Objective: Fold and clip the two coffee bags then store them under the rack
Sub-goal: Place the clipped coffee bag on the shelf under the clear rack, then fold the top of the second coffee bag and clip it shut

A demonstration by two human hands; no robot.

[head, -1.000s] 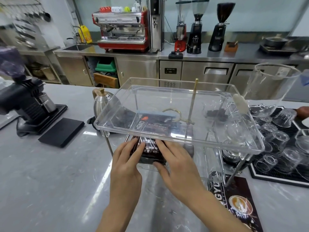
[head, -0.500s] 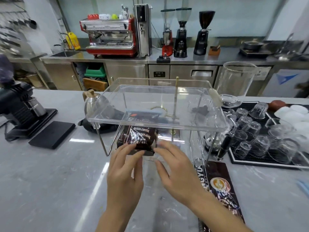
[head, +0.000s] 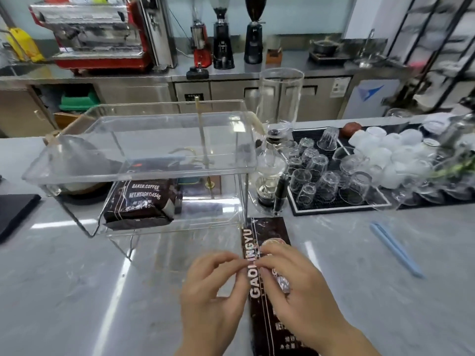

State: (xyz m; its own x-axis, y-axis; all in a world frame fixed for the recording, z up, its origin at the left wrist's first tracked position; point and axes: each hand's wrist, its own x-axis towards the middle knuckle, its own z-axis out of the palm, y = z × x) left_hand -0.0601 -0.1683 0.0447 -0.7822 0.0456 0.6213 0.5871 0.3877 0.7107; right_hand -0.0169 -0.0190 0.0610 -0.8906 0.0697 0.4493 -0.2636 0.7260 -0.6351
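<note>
One dark coffee bag (head: pixel 140 201) lies folded on the lower shelf of the clear acrylic rack (head: pixel 144 173), with a blue clip (head: pixel 164 159) across its top. The second dark coffee bag (head: pixel 267 232) lies flat and unfolded on the grey counter, just right of the rack's front leg. My left hand (head: pixel 213 291) pinches this bag's left edge with curled fingers. My right hand (head: pixel 295 286) lies over the bag's middle, its bent fingertips meeting the left hand's at that edge. A loose blue clip (head: pixel 395 249) rests on the counter to the right.
A glass syphon brewer (head: pixel 270 176) stands right of the rack. Several upturned glasses sit on a black mat (head: pixel 334 209) beyond it. A metal kettle (head: pixel 74 160) is behind the rack at the left, and a black pad (head: pixel 15 211) lies at the left edge.
Both hands let go of the first bag, left under the rack, and moved back and right onto the second bag. The view has shifted right.
</note>
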